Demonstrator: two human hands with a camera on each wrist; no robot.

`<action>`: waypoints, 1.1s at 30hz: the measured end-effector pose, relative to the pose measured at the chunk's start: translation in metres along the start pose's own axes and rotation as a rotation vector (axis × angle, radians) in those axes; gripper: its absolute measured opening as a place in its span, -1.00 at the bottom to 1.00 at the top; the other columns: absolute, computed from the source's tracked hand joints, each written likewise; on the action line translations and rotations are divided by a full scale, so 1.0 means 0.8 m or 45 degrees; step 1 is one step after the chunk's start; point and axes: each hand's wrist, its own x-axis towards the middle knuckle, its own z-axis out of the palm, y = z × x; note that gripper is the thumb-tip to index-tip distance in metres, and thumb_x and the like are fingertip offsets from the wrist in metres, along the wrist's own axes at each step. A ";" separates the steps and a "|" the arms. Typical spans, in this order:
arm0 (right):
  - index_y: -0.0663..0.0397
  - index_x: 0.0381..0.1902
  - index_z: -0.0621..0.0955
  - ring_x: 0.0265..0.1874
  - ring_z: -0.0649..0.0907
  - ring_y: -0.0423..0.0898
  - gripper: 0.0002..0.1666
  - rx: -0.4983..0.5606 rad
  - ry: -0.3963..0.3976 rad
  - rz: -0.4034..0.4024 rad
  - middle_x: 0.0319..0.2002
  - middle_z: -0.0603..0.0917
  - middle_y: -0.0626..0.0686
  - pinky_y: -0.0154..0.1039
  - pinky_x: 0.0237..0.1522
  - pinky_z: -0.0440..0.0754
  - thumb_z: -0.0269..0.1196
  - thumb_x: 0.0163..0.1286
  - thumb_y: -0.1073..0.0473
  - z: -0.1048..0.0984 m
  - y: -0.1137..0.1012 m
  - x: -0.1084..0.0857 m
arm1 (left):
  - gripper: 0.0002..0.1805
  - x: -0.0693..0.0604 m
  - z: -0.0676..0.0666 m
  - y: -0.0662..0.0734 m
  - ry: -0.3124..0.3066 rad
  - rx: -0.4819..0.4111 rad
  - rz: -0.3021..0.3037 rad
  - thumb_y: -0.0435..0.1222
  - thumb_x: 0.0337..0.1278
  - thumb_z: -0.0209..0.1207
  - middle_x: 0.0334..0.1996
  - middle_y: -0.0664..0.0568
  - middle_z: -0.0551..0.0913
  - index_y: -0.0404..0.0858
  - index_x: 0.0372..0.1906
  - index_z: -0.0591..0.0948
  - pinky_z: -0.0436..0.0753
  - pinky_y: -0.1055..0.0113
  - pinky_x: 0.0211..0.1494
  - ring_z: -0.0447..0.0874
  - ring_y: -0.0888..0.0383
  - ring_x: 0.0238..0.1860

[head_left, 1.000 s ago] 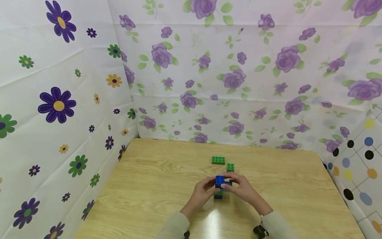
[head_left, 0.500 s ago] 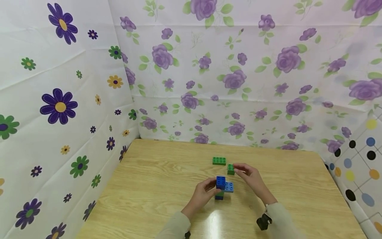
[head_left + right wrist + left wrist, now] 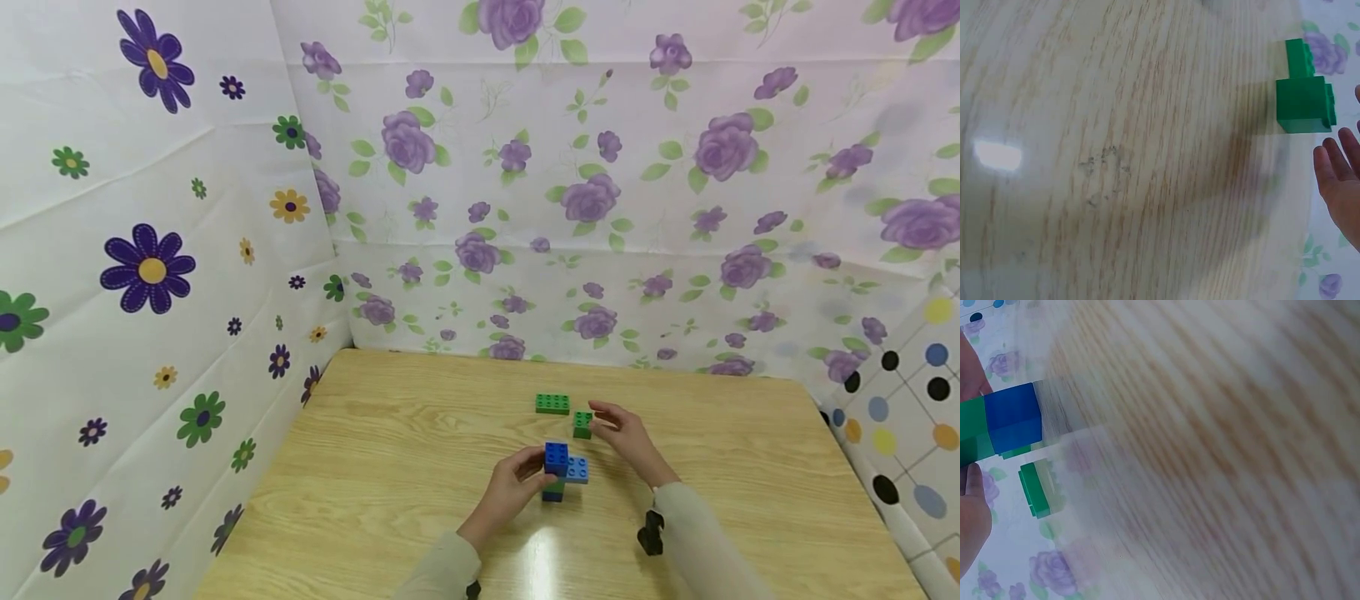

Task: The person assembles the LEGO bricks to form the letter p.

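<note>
In the head view my left hand (image 3: pixel 510 487) grips a small stack of toy building bricks from its left side. A dark blue brick (image 3: pixel 556 457) tops the stack, a light blue brick (image 3: pixel 577 468) juts out to its right, and green and blue bricks show below. In the left wrist view the stack's blue brick (image 3: pixel 1014 417) sits against a green one (image 3: pixel 972 430). My right hand (image 3: pixel 632 440) is beside a loose green square brick (image 3: pixel 582 424). The right wrist view shows its fingers (image 3: pixel 1330 164) extended and apart from that brick (image 3: pixel 1302 105).
A longer green brick (image 3: pixel 552 404) lies farther back on the wooden table (image 3: pixel 405 450). A rose-patterned cloth (image 3: pixel 637 242) hangs along the far edge, with a daisy-patterned cloth (image 3: pixel 247 450) on the left and a dotted one (image 3: pixel 911 433) on the right.
My right hand has let go of the stack and moved back and right to the small green brick, uncovering the light blue brick. The left hand keeps its grip in about the same place.
</note>
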 end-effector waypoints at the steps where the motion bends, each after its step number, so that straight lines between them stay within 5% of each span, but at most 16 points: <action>1: 0.26 0.36 0.34 0.31 0.33 0.26 -0.38 -0.004 -0.001 0.017 0.33 0.35 0.30 0.13 0.26 0.42 0.22 0.40 0.21 0.001 0.002 0.002 | -0.57 -0.001 0.000 0.006 -0.002 -0.006 0.005 -0.37 0.21 0.24 0.10 -0.17 0.58 -0.30 0.18 0.53 0.53 0.32 0.23 0.50 -0.10 0.20; 5: 0.23 0.37 0.33 0.31 0.33 0.28 -0.35 -0.036 -0.004 0.089 0.35 0.31 0.30 0.10 0.24 0.46 0.24 0.38 0.25 0.008 0.011 0.011 | -0.57 -0.006 0.001 0.026 -0.015 -0.008 0.013 -0.38 0.20 0.24 0.10 -0.22 0.58 -0.36 0.18 0.52 0.54 0.29 0.23 0.49 -0.15 0.19; 12: 0.19 0.33 0.39 0.26 0.40 0.27 -0.40 -0.138 0.038 0.127 0.30 0.38 0.29 0.08 0.20 0.51 0.24 0.36 0.30 0.016 0.018 0.013 | -0.55 0.002 0.002 -0.009 -0.007 0.005 0.012 -0.28 0.21 0.25 0.11 -0.07 0.59 -0.24 0.20 0.52 0.52 0.34 0.24 0.51 0.03 0.20; 25: 0.15 0.24 0.48 0.22 0.46 0.21 -0.48 -0.145 0.043 0.122 0.22 0.49 0.23 0.06 0.19 0.52 0.28 0.34 0.24 0.014 0.013 0.008 | -0.54 0.002 0.000 -0.009 -0.009 0.006 0.014 -0.25 0.20 0.26 0.11 -0.06 0.59 -0.23 0.20 0.53 0.52 0.34 0.24 0.53 0.05 0.19; 33: 0.18 0.20 0.50 0.17 0.50 0.21 -0.51 -0.127 0.010 0.030 0.18 0.51 0.24 -0.05 0.11 0.61 0.29 0.33 0.26 0.004 -0.004 0.003 | -0.53 0.003 -0.001 -0.009 -0.004 -0.009 -0.012 -0.23 0.17 0.28 0.10 -0.04 0.60 -0.21 0.19 0.54 0.53 0.38 0.22 0.54 0.07 0.17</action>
